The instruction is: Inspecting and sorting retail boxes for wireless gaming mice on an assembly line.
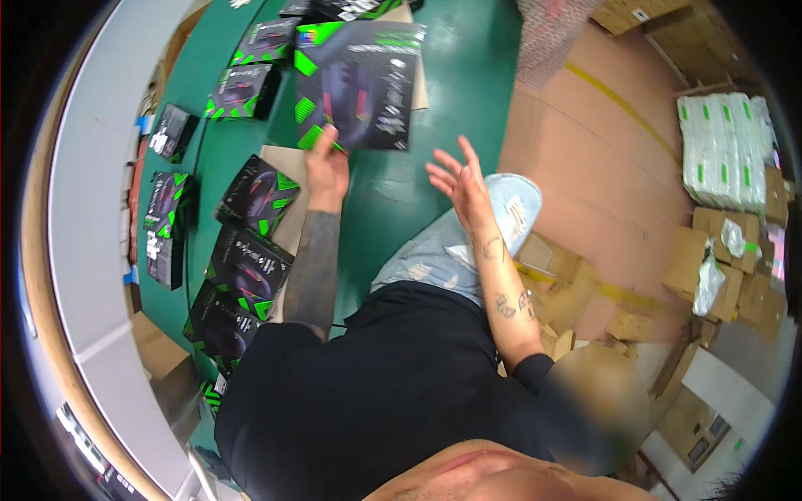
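My left hand (327, 174) grips the lower left corner of a black and green mouse box (363, 83), with the thumb on its printed face. The box is raised over the green table (455, 63), and its face shows a computer mouse. To its right, my right hand (468, 190) is in the air with fingers spread, holding nothing and apart from the box. More mouse boxes (259, 196) of the same kind lie to the left of my left forearm, some on a sheet of cardboard (292, 221).
Smaller rows of mouse boxes (244, 88) stand along the table's far left side. On the floor at right are a stack of white wrapped packs (725, 150) and several cardboard cartons (687, 259). A pinkish textured sheet (551, 37) hangs by the table's far right edge.
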Demonstrator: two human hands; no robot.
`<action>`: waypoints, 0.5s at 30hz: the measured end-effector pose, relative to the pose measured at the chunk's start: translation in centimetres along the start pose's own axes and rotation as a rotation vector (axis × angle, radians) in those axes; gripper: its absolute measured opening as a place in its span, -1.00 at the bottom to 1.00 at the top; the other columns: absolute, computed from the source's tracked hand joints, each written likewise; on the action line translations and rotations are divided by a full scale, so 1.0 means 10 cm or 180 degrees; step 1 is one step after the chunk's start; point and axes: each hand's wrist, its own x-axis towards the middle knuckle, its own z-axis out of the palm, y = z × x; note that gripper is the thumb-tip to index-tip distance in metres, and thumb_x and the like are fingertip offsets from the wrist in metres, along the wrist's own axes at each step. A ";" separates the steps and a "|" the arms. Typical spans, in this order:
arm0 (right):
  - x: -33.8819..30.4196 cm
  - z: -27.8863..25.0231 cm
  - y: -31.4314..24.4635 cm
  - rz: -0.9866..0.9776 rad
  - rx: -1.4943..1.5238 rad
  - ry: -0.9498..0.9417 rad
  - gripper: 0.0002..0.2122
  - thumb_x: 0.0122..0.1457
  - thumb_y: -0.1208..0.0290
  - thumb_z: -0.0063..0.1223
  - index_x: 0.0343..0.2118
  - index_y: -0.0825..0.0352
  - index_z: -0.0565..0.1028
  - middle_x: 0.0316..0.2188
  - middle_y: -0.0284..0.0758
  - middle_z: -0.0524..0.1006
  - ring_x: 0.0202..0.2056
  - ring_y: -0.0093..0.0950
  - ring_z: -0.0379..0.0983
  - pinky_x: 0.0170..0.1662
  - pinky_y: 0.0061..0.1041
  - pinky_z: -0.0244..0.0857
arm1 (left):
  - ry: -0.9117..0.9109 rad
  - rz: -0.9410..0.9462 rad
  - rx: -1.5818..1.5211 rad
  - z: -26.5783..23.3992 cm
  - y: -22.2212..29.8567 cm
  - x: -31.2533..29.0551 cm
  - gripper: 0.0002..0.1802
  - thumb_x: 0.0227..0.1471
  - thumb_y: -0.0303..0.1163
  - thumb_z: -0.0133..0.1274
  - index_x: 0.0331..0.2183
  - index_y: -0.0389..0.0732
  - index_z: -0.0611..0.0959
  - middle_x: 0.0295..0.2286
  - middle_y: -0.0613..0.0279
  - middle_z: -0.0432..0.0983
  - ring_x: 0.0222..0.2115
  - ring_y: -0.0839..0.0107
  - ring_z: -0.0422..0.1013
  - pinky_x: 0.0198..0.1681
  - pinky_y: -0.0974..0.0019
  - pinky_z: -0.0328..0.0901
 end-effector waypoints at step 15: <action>-0.75 0.01 -0.33 -0.0907 -0.1592 0.0207 -0.32 0.09 0.33 -0.13 0.17 0.37 -0.22 0.17 -0.15 -0.09 0.19 -0.37 -0.18 0.17 -0.52 -0.29 | -0.2348 0.1468 0.4403 0.96 -0.27 -0.36 -0.59 -0.09 -0.10 0.02 -0.31 -0.25 0.56 -0.31 0.14 0.47 -0.16 0.26 0.32 -0.07 0.26 0.18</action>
